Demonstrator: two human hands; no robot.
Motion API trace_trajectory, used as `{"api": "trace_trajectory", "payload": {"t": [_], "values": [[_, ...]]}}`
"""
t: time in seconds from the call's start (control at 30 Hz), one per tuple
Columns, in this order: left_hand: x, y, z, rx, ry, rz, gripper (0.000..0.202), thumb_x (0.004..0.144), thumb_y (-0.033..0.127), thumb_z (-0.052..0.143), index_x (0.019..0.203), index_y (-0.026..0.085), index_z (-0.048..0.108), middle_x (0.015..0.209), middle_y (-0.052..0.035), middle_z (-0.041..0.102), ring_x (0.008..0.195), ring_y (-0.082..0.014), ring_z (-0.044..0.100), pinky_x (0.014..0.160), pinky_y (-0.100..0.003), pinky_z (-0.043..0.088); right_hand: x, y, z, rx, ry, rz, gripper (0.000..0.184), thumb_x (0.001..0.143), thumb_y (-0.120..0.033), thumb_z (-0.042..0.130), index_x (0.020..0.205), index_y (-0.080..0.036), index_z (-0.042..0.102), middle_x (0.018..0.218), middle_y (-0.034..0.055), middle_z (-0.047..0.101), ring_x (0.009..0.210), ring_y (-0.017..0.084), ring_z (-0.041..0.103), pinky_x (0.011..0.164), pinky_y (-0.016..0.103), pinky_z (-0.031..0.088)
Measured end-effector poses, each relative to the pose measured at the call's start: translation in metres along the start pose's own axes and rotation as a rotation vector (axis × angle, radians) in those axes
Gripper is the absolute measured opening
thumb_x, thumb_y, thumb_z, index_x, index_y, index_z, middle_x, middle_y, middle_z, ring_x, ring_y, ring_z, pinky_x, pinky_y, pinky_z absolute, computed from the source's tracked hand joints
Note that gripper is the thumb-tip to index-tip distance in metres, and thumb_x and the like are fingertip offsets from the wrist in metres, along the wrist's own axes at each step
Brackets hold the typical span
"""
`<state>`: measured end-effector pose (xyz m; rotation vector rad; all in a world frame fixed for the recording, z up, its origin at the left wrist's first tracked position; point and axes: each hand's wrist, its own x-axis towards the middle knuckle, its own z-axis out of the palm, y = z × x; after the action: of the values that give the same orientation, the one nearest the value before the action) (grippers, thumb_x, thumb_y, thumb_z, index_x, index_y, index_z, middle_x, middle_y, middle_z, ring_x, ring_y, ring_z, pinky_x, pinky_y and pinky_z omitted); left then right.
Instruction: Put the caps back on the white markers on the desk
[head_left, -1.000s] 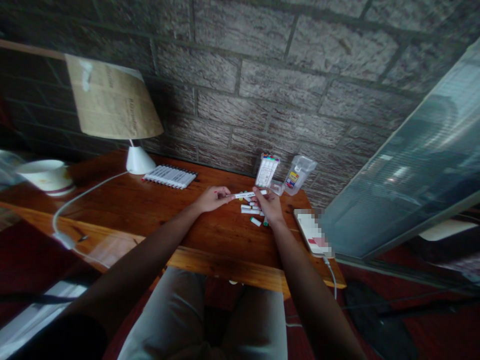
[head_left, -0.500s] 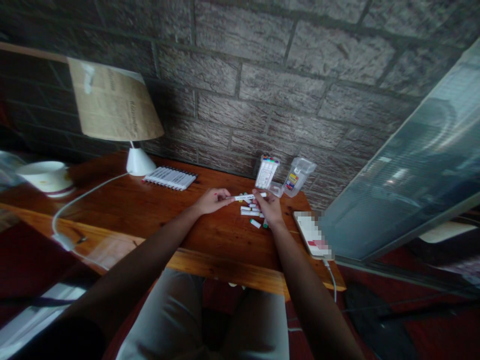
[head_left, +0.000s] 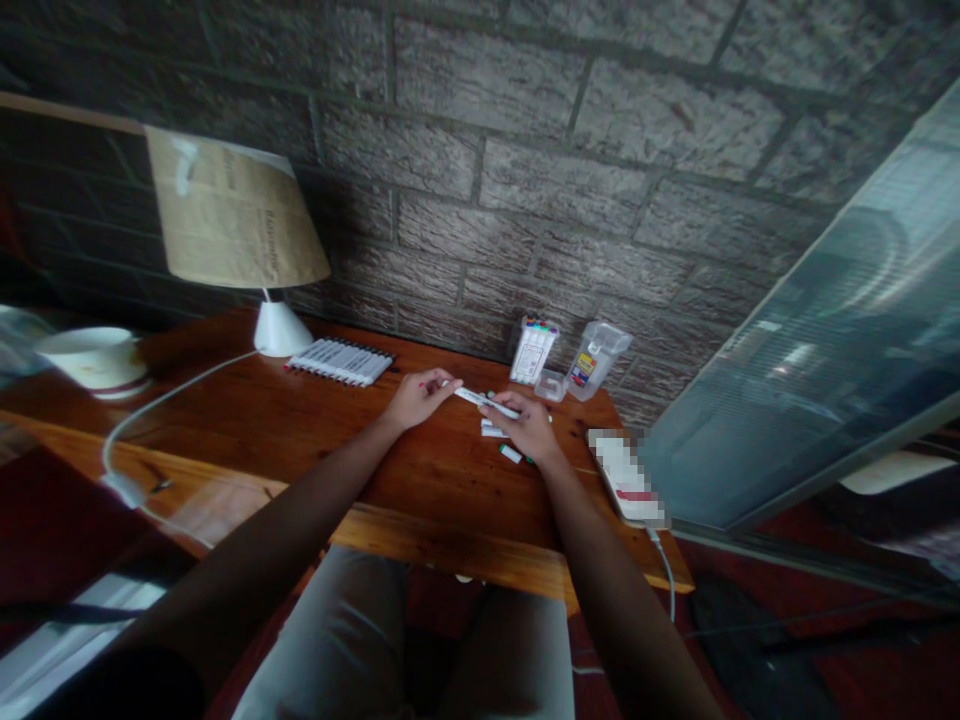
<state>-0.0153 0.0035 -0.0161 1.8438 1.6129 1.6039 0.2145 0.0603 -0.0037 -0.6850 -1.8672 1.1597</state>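
Observation:
Both my hands hold one white marker (head_left: pixel 480 400) over the wooden desk (head_left: pixel 315 420). My left hand (head_left: pixel 422 397) pinches its left end; my right hand (head_left: pixel 525 425) closes on its right end, palm down. Under my right hand lie several loose white markers (head_left: pixel 495 431) with coloured caps, one with a green cap (head_left: pixel 511 454) nearest me. Against the brick wall stand a clear box of markers (head_left: pixel 532 350) and an empty clear case (head_left: pixel 596 358), tilted.
A row of markers (head_left: pixel 341 360) lies beside the lamp's white base (head_left: pixel 279 328). A cup on a saucer (head_left: pixel 94 357) stands far left, a white cable (head_left: pixel 150 405) crosses the desk, and a phone (head_left: pixel 626 478) on a cord lies at the right edge.
My right hand has dropped lower onto the loose markers, and the held marker now slopes down to the right instead of lying level. My left hand has stayed in place.

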Motion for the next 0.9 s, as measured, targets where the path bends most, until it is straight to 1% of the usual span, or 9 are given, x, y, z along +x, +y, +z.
{"api": "trace_trajectory", "payload": {"t": [0.07,0.17,0.27,0.33,0.4,0.5,0.6,0.73,0.9], "values": [[0.0,0.002,0.0,0.004,0.018,-0.004,0.039,0.089,0.055,0.066,0.084,0.017,0.072,0.065,0.0009,0.063,0.06,-0.0134,0.053,0.059,-0.026,0.039,-0.002,0.005,0.002,-0.091,-0.085,-0.076,0.033,0.081,-0.052,0.076,0.092,-0.022,0.074,0.087,0.0013,0.075,0.073,0.016,0.064,0.073,0.029,0.049],[-0.001,0.003,0.0,0.0,-0.011,-0.007,0.042,0.088,0.059,0.065,0.086,0.018,0.072,0.066,0.0009,0.064,0.06,-0.0136,0.054,0.059,-0.026,0.04,-0.003,0.01,0.003,-0.207,-0.138,-0.142,0.03,0.091,-0.051,0.066,0.094,-0.023,0.075,0.082,0.0001,0.073,0.072,0.017,0.063,0.073,0.029,0.047],[-0.002,0.003,0.0,0.024,-0.032,-0.023,0.052,0.097,0.063,0.049,0.081,0.018,0.069,0.065,-0.0005,0.064,0.061,-0.0146,0.056,0.062,-0.026,0.044,-0.003,0.007,0.001,-0.239,-0.098,-0.159,0.031,0.095,-0.051,0.059,0.1,-0.024,0.072,0.08,-0.0011,0.069,0.071,0.017,0.062,0.072,0.028,0.046],[-0.002,0.004,-0.001,0.031,-0.038,-0.053,0.06,0.1,0.066,0.037,0.087,0.018,0.071,0.065,-0.0014,0.066,0.061,-0.0156,0.058,0.062,-0.027,0.046,-0.003,0.003,0.0,-0.255,-0.04,-0.153,0.032,0.098,-0.053,0.055,0.101,-0.024,0.07,0.08,-0.0011,0.068,0.073,0.017,0.061,0.074,0.028,0.046],[-0.002,0.004,-0.002,0.029,-0.052,-0.086,0.066,0.1,0.07,0.032,0.094,0.018,0.072,0.064,-0.0018,0.067,0.061,-0.0166,0.06,0.06,-0.027,0.046,-0.002,0.0,0.0,-0.246,0.019,-0.126,0.035,0.1,-0.053,0.048,0.099,-0.024,0.066,0.08,-0.0008,0.067,0.074,0.017,0.061,0.075,0.028,0.045],[-0.002,0.006,-0.003,0.031,-0.076,-0.112,0.071,0.098,0.074,0.031,0.094,0.018,0.073,0.062,-0.002,0.068,0.06,-0.0167,0.061,0.059,-0.027,0.046,-0.001,-0.002,0.001,-0.109,0.075,-0.066,0.035,0.101,-0.056,0.043,0.094,-0.025,0.058,0.078,-0.0014,0.064,0.068,0.015,0.057,0.069,0.028,0.045],[-0.002,0.007,-0.003,0.022,-0.084,-0.127,0.073,0.097,0.076,0.029,0.092,0.017,0.073,0.06,-0.0017,0.067,0.058,-0.0165,0.06,0.058,-0.027,0.045,0.002,-0.003,0.004,0.046,0.066,-0.015,0.036,0.097,-0.062,0.047,0.095,-0.026,0.051,0.082,-0.001,0.067,0.065,0.015,0.057,0.066,0.029,0.048],[-0.002,0.008,-0.002,0.022,-0.081,-0.13,0.074,0.096,0.077,0.028,0.089,0.018,0.073,0.058,-0.0012,0.065,0.056,-0.0166,0.058,0.057,-0.028,0.044,0.003,-0.005,0.006,0.134,0.03,0.055,0.047,0.085,-0.071,0.059,0.099,-0.026,0.05,0.087,0.0002,0.072,0.065,0.015,0.061,0.061,0.028,0.049],[-0.003,0.009,-0.003,0.022,-0.067,-0.124,0.073,0.097,0.076,0.029,0.088,0.019,0.073,0.058,-0.0016,0.066,0.056,-0.0167,0.059,0.056,-0.028,0.043,0.001,-0.007,0.007,0.163,-0.006,0.064,0.049,0.08,-0.066,0.07,0.102,-0.024,0.056,0.083,-0.0014,0.07,0.058,0.012,0.059,0.05,0.024,0.043]]}}
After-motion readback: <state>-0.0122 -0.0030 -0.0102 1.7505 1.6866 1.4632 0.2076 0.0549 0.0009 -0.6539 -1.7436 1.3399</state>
